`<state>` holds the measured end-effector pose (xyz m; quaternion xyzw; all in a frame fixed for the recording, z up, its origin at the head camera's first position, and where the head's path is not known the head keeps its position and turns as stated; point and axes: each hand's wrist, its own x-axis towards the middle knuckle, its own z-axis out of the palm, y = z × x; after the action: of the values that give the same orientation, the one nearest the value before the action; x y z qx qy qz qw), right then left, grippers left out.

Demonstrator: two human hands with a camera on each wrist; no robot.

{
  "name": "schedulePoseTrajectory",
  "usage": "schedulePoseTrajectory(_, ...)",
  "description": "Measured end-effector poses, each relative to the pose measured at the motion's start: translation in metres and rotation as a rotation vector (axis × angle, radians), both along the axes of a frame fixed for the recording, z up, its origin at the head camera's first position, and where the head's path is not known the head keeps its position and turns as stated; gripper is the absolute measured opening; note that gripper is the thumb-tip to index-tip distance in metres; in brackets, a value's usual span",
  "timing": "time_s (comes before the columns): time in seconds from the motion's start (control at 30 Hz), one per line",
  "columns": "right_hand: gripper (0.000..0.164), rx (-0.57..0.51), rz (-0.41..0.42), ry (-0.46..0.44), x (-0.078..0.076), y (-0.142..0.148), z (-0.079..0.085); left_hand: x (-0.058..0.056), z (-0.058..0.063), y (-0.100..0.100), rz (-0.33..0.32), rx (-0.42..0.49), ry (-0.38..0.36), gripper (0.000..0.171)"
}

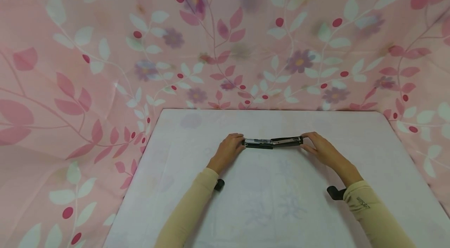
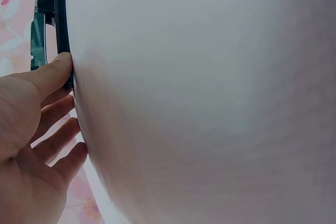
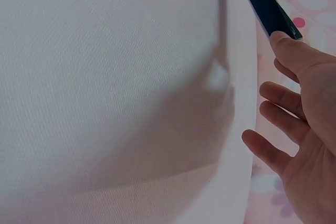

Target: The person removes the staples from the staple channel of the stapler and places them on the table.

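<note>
A black stapler (image 1: 272,142), folded wide open so its two halves lie almost in line, spans the gap between my hands over the white table. Metal parts show along its upper side. My left hand (image 1: 229,149) pinches the stapler's left end; in the left wrist view the thumb presses the dark edge (image 2: 62,24), other fingers below it. With thumb and index finger my right hand (image 1: 323,150) pinches the right end, which is tilted up off the table in the right wrist view. There the dark arm (image 3: 265,3) shows, and the other fingers are spread.
The table (image 1: 267,201) has a white, faintly patterned cover. Behind it and at the sides hangs a pink floral cloth (image 1: 246,37). A black wrist mount (image 1: 335,193) sits at the right sleeve and another (image 1: 219,185) at the left.
</note>
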<state>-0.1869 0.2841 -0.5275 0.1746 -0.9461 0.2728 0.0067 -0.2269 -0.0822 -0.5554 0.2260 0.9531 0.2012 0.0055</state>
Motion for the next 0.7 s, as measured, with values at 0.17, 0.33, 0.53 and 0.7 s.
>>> schedulePoseTrajectory(0.17,0.041,0.013,-0.009,0.012,0.001,-0.001,0.001,-0.001,0.000,0.000,-0.002,-0.003,0.012,0.038)
schedulePoseTrajectory(0.33,0.045,0.025,-0.027,0.010,0.003,-0.002,0.005,-0.001,0.000,0.000,0.003,0.001,0.000,0.038)
schedulePoseTrajectory(0.53,0.050,0.038,-0.041,0.061,0.004,-0.010,0.012,-0.001,0.000,0.001,0.002,0.002,-0.004,0.038)
schedulePoseTrajectory(0.7,0.046,0.058,-0.034,0.179,0.001,-0.027,0.019,-0.001,-0.001,0.001,0.004,0.002,-0.012,0.039)
